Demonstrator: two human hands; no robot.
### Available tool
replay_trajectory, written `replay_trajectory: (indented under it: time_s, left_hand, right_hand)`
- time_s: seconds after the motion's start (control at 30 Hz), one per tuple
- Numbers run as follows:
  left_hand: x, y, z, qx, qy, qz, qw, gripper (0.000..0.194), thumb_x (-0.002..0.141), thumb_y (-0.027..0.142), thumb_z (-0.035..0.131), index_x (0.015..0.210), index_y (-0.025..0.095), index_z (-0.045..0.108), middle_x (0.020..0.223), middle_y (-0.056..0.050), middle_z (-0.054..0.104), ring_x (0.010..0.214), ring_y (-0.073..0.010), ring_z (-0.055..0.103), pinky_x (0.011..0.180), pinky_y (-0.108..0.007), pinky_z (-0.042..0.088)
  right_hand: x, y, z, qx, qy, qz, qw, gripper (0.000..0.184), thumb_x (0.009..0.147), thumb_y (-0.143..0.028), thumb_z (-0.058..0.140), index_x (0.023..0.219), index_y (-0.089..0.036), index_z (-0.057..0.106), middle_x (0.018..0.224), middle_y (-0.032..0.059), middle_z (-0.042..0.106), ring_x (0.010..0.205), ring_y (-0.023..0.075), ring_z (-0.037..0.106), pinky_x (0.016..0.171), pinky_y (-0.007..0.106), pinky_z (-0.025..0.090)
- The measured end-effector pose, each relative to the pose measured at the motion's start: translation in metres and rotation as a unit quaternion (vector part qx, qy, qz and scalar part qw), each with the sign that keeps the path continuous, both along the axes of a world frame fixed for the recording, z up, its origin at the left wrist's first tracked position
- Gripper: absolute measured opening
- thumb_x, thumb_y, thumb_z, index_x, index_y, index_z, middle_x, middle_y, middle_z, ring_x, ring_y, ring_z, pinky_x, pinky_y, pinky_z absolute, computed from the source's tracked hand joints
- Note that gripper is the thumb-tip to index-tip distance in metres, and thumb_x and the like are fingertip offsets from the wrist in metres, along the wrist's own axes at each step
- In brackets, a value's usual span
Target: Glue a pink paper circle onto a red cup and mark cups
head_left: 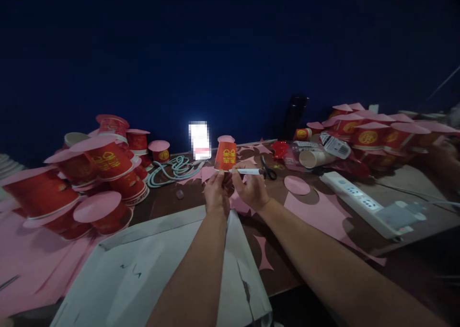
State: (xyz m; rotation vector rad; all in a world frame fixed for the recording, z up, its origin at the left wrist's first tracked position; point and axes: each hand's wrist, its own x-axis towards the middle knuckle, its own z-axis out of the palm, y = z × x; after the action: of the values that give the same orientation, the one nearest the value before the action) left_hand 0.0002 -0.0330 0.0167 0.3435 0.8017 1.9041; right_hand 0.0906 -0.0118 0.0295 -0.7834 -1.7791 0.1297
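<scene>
A red paper cup (226, 155) with gold lettering is upside down in the middle, a pink paper disc (226, 139) on its upturned base. At its lower rim are the closed fingers of my left hand (217, 194), seemingly gripping the edge; the fingertips are partly hidden. My right hand (250, 187) is closed round a white marker (248, 172), held level just in front of the cup. The marker's narrow end points left, towards my left fingers, and its dark end points right. Pink paper scraps lie under and behind my hands.
Red cups with pink discs are piled at left (111, 160) and right (368, 135). A glowing screen (200, 140) stands behind a coiled pale cable (172, 173). Scissors (269, 169), bagged cups (312, 158) and a power strip (359, 202) lie right; a white box (143, 269) is in front.
</scene>
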Motion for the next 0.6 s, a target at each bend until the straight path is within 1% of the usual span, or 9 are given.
replay_trajectory:
  time_s: [0.17, 0.27, 0.37, 0.6]
  left_hand:
    - [0.0004, -0.0003, 0.0026, 0.007, 0.003, 0.010, 1.000, 0.025, 0.055, 0.027, 0.078, 0.069, 0.014, 0.063, 0.066, 0.000, 0.065, 0.061, -0.0084, 0.062, 0.064, -0.020, 0.047]
    - [0.0001, -0.0020, 0.0049, -0.004, -0.012, -0.007, 1.000, 0.026, 0.055, 0.028, 0.079, 0.070, 0.014, 0.062, 0.063, 0.001, 0.064, 0.051, -0.0065, 0.057, 0.054, -0.018, 0.043]
    - [-0.0005, -0.0032, 0.0057, -0.013, -0.022, -0.024, 0.999, 0.027, 0.054, 0.028, 0.079, 0.068, 0.014, 0.060, 0.058, 0.002, 0.061, 0.041, -0.0047, 0.049, 0.044, -0.017, 0.034]
    - [-0.0010, -0.0032, 0.0066, -0.044, -0.023, -0.022, 0.999, 0.028, 0.054, 0.031, 0.077, 0.068, 0.014, 0.060, 0.057, 0.001, 0.061, 0.041, -0.0051, 0.048, 0.042, -0.017, 0.030]
  right_hand:
    - [-0.0011, 0.0000, -0.0020, -0.013, 0.002, 0.006, 1.000, 0.012, 0.088, -0.027, 0.051, 0.083, -0.019, 0.058, 0.080, 0.0052, 0.064, 0.079, 0.0185, 0.061, 0.073, 0.031, 0.049]
    - [-0.0014, -0.0001, -0.0029, -0.020, 0.004, 0.011, 1.000, 0.010, 0.087, -0.027, 0.052, 0.085, -0.020, 0.058, 0.082, 0.0054, 0.064, 0.081, 0.0190, 0.061, 0.075, 0.032, 0.049]
    - [-0.0016, -0.0001, -0.0030, -0.020, 0.007, 0.013, 1.000, 0.009, 0.088, -0.027, 0.051, 0.086, -0.021, 0.057, 0.083, 0.0053, 0.065, 0.083, 0.0196, 0.062, 0.077, 0.033, 0.049]
    - [-0.0021, 0.0013, -0.0040, -0.021, 0.009, 0.004, 1.000, 0.008, 0.088, -0.028, 0.051, 0.087, -0.021, 0.056, 0.083, 0.0054, 0.065, 0.081, 0.0191, 0.062, 0.076, 0.032, 0.050]
